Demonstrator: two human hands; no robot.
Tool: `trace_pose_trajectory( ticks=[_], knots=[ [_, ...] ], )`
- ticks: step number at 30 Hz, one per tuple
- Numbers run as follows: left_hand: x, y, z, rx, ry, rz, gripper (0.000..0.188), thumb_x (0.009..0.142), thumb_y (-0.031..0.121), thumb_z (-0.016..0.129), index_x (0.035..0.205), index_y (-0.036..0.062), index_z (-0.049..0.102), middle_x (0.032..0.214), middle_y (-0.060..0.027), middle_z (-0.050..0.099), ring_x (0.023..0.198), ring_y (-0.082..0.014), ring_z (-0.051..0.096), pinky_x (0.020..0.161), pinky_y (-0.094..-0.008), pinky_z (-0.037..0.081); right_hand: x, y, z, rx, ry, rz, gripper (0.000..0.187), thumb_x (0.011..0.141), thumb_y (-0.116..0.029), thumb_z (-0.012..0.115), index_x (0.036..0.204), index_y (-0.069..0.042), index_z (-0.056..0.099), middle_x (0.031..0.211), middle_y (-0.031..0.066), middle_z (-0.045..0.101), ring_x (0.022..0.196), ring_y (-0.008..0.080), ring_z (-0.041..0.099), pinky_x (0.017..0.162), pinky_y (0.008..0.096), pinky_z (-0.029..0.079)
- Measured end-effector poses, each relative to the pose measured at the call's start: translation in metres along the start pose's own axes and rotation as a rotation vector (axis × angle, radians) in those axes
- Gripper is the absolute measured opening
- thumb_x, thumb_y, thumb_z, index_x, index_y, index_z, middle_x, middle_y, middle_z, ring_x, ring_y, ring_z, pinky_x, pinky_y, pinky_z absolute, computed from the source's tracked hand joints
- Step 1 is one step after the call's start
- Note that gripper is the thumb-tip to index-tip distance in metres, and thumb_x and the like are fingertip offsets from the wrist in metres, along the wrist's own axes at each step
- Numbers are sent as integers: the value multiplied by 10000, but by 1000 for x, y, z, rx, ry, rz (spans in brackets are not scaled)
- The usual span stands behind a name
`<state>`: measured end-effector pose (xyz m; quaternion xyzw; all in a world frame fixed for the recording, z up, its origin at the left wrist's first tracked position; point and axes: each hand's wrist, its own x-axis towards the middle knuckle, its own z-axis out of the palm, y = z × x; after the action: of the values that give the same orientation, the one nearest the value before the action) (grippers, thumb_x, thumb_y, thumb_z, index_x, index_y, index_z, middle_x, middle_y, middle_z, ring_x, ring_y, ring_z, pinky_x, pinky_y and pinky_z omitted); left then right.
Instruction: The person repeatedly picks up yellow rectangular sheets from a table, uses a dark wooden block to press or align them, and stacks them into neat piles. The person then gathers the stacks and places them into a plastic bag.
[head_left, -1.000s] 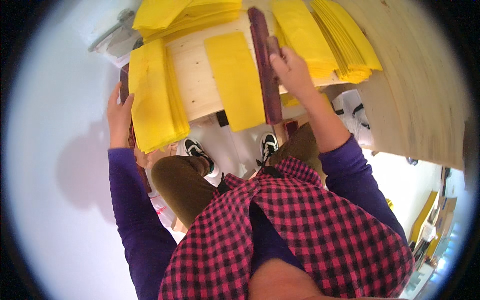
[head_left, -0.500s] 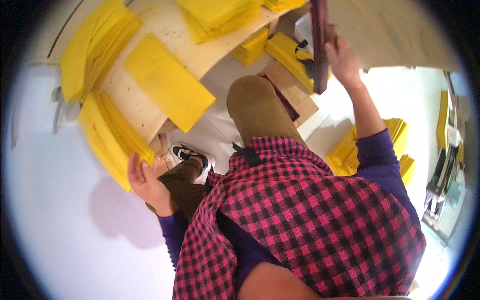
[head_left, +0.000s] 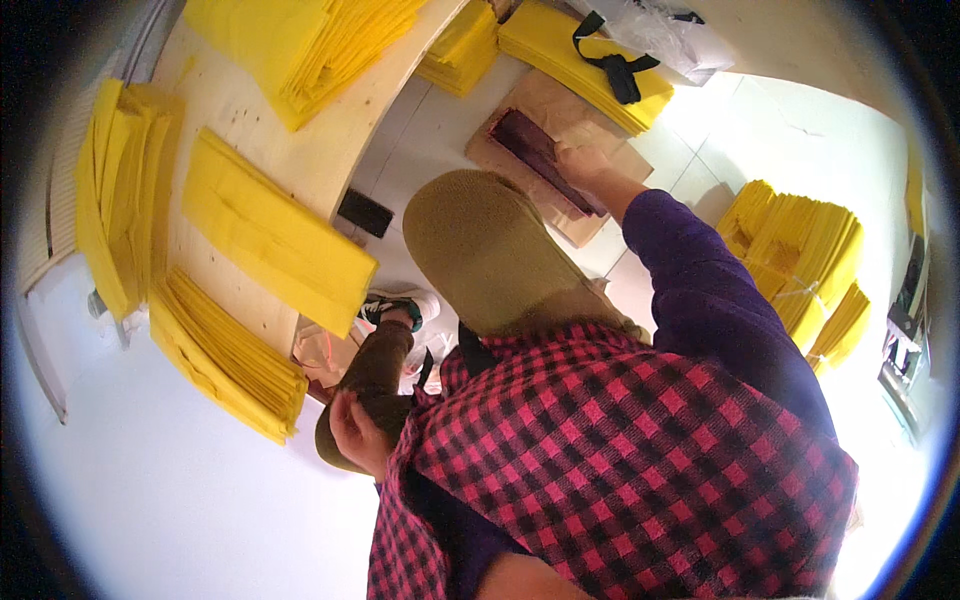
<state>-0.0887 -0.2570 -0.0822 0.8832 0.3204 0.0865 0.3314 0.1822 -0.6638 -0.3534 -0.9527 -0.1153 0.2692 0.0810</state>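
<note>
My right hand (head_left: pixel 585 168) reaches down past my knee, its fingers closed at the edge of a long dark maroon bar (head_left: pixel 535 150). The bar lies aslant on a brown cardboard sheet (head_left: pixel 490 150) on the floor; my hand covers part of its right side. Beside my left thigh, my left hand (head_left: pixel 358 432) is curled in loosely, and nothing shows in it. Nearest to that hand is a folded stack of yellow sheets (head_left: pixel 225 350) at the table's edge. A flat yellow piece (head_left: pixel 275 230) lies on the pale wooden table (head_left: pixel 240 120).
More yellow stacks (head_left: pixel 310 50) stand on the table, with another (head_left: pixel 125 190) at its far left. On the floor are a long yellow stack (head_left: pixel 570 60) with a black strap (head_left: pixel 620 75), clear plastic (head_left: pixel 660 35), and tied yellow bundles (head_left: pixel 795 250) at right. A dark rectangle (head_left: pixel 366 213) lies under the table.
My right hand has come down from upper right, with the raised maroon bar, to the cardboard. My left hand has drawn back toward my thigh and curled its fingers. The view has shifted.
</note>
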Motion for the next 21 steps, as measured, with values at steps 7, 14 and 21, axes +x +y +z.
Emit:
trace_pose_trajectory(
  ticks=[7,14,21],
  knots=[
    [-24,-43,-59,484,77,313,277,897,117,515,1130,-28,548,1152,-181,553,1090,-321,503,962,-412,375,36,-5,33,91,-129,88,233,900,-190,374,984,-16,505,846,227,644,804,372,644,683,466,510],
    [-22,-75,-49,654,165,283,386,931,299,446,1162,12,562,1268,-186,481,1168,-340,447,1001,-468,318,60,-2,65,522,-249,451,383,918,-279,304,978,23,531,953,266,619,909,399,611,803,467,476],
    [-19,-68,-47,765,163,257,481,924,419,409,1177,44,571,1240,-204,501,1138,-351,483,968,-456,382,58,-3,86,511,-163,448,404,932,-293,271,1030,6,524,982,275,604,927,421,598,819,491,459]
  ],
)
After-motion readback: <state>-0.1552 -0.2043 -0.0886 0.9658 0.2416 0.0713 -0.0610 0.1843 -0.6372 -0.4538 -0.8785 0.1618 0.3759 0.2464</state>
